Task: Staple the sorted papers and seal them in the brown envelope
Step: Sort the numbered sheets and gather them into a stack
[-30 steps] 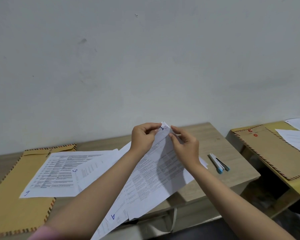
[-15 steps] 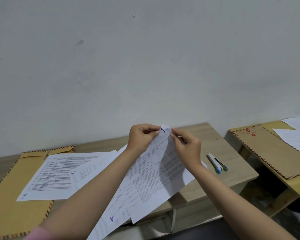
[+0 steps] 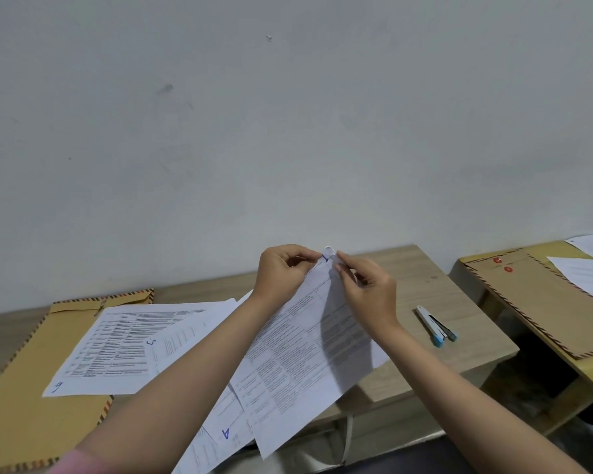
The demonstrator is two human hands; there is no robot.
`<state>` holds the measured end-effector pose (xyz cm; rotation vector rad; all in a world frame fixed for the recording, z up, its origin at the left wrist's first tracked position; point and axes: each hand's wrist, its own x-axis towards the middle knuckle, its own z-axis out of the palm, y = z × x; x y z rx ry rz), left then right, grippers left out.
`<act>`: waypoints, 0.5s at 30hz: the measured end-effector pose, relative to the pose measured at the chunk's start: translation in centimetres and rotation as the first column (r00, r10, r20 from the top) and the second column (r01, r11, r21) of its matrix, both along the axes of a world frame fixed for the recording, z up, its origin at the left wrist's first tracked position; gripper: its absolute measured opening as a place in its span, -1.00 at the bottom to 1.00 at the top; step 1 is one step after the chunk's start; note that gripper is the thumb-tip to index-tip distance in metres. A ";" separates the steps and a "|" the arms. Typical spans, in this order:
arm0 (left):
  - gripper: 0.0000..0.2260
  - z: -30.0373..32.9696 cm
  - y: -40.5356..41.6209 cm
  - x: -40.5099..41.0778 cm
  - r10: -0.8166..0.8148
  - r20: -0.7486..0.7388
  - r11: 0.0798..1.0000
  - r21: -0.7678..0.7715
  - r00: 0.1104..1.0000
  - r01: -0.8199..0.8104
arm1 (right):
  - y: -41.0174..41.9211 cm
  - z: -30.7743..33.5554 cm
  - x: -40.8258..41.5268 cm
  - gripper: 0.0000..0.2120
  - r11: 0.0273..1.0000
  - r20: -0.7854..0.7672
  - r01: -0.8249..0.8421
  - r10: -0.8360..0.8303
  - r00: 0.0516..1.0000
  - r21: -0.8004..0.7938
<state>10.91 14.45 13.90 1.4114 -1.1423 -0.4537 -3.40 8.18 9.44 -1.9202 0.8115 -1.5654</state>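
Hands pinch papers top corner, long axis toward wall

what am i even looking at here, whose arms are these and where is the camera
There is no machine here. The camera sits on a person's head and looks forward and down, so the two bare arms reaching in from the bottom belong to the wearer.

The left hand and right hand together pinch the top corner of a printed sheet, marked with a handwritten 1, and hold that end up off the wooden table.

On the table, more printed pages lie spread over a brown envelope with a striped edge, on the left. A white and blue stapler lies untouched to the right of the hands. Further right, a second brown envelope rests on a separate yellowish surface with loose sheets on it.
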 end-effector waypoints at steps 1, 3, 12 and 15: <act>-0.79 0.0 0.0 0.0 -0.006 0.012 1.000 -0.008 1.000 0.006 | 0.0 0.0 0.0 -0.81 1.000 0.004 0.001 -0.001 1.000 0.001; -0.80 -0.1 0.2 -0.1 -0.019 0.041 0.999 -0.037 0.999 0.021 | 0.1 0.0 0.1 -0.81 1.000 0.013 -0.003 0.003 1.000 0.003; -0.79 0.1 0.4 -0.2 -0.075 0.135 0.996 -0.032 0.988 0.080 | 0.8 0.5 0.0 -0.72 0.995 -0.002 -0.092 0.092 0.996 0.049; -0.77 0.0 0.8 -0.1 -0.080 0.113 0.997 0.013 0.990 0.079 | 1.0 0.7 -0.1 -0.72 0.983 0.013 -0.134 0.133 0.991 0.123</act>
